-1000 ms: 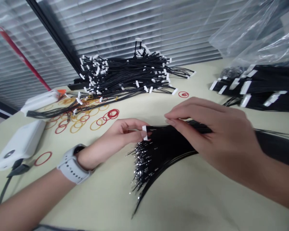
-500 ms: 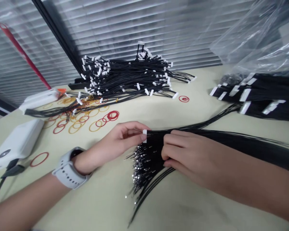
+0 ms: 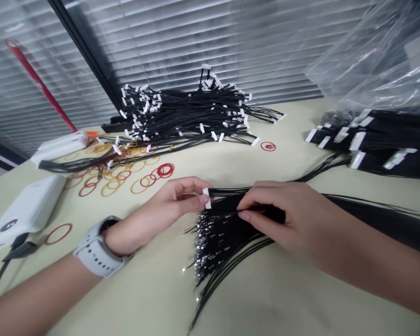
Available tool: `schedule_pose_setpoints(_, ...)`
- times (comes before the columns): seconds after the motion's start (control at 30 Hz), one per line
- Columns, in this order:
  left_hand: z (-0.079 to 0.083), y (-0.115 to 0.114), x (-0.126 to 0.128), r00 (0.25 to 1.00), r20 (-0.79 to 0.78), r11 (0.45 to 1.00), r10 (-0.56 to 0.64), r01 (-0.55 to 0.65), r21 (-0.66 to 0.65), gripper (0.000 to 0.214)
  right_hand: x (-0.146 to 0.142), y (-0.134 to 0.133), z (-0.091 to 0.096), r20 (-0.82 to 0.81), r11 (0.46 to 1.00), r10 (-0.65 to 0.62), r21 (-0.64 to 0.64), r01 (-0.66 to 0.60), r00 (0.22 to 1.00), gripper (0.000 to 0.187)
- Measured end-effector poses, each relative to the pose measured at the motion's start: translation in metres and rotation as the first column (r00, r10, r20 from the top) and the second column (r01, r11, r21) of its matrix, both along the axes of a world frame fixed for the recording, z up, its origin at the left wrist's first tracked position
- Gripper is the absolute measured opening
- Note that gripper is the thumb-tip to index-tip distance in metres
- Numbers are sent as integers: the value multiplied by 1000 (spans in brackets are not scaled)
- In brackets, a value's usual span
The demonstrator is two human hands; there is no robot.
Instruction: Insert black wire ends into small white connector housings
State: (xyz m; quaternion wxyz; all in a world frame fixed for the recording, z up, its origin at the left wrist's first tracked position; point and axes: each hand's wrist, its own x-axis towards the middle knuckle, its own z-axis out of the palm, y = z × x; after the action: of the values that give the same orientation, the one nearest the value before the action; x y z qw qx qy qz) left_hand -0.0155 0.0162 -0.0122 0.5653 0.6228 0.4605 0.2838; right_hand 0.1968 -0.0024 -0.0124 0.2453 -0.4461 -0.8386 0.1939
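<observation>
My left hand (image 3: 180,198), with a pale watch on the wrist, pinches a white connector housing (image 3: 207,198) between thumb and fingers. Black wires run from that housing to the right. My right hand (image 3: 280,207) is closed, its thumb and forefinger tips pinching a thin black wire (image 3: 233,214) over the bundle. Beneath both hands lies a thick bundle of loose black wires (image 3: 227,238), fanned out, with shiny metal terminals (image 3: 200,254) at the left ends. Part of the bundle is hidden behind my right hand and forearm.
Behind, a pile of black wire harnesses (image 3: 189,114) with white connectors lies by the blinds. Red and yellow rubber bands (image 3: 117,179) are scattered at left, near a white power bank (image 3: 30,210). Tied harness bundles (image 3: 399,133) and a clear plastic bag (image 3: 371,74) occupy the right.
My right hand has opened out from a curled grasp over the wires to a fingertip pinch on one wire. My left hand keeps the connector housing, which has tilted slightly.
</observation>
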Motion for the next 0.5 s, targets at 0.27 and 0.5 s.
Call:
schedule_pose_setpoints(0.27,0,0,1,997,31,997,64,-63,-42,13,-2,0,-6,-53,994,-102,-34,100,993,13)
schedule_pose_setpoints(0.5,0,0,1,994,53,994,95,-91,-68,10,1,4,-6,-43,986,-163,-54,161,986,17)
